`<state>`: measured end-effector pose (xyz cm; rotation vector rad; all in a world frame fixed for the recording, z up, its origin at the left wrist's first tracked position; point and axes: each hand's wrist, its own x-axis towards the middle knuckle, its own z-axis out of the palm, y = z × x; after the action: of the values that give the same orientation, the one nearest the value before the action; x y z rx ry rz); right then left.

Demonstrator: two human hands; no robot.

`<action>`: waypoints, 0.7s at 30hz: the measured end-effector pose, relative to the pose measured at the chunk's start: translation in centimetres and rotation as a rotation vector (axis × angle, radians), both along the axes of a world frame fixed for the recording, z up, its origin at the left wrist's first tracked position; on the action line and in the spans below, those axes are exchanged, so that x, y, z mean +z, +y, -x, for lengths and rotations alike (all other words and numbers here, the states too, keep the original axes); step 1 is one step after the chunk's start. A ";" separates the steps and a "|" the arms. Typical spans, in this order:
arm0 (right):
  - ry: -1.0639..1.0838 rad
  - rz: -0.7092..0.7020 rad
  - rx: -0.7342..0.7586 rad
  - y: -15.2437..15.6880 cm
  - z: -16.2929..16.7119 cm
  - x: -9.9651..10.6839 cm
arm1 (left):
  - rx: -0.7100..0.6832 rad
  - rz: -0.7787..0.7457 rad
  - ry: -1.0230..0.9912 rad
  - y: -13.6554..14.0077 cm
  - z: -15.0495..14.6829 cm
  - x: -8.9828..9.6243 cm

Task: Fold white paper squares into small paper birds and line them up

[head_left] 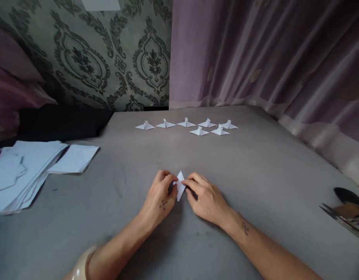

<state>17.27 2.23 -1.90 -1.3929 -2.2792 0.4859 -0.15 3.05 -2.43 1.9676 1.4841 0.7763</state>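
Between my hands is a small piece of folded white paper (pixel 181 186), shaped like a narrow diamond and standing point-up in view. My left hand (pixel 161 193) pinches its left edge between thumb and fingers. From the right, my right hand (pixel 207 196) has its fingertips on the paper's right edge, with the thumb tucked below. Farther back on the grey cloth, several finished-looking folded paper birds (pixel 186 123) with spread wings stand in two rows.
At the left lie a stack of white paper sheets (pixel 27 171) and smaller cut sheets (pixel 76 158). Black fabric (pixel 62 120) is behind them. Scissors (pixel 340 217) and a dark round object (pixel 350 196) lie at the right edge. Purple curtains (pixel 240 54) hang along the back and right.
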 end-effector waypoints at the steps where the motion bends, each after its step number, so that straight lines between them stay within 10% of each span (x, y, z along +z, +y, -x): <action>1: -0.008 0.004 -0.002 0.0 0.0 0.0 | -0.042 0.010 -0.007 0.1 0.2 0.0; 21: 0.022 0.013 -0.045 0.4 0.1 -0.2 | -0.150 0.183 -0.032 1.4 2.1 1.4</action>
<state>17.19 2.62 -2.11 -1.4348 -2.2263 0.4997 -2.21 4.43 -1.08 1.8936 1.3224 0.5836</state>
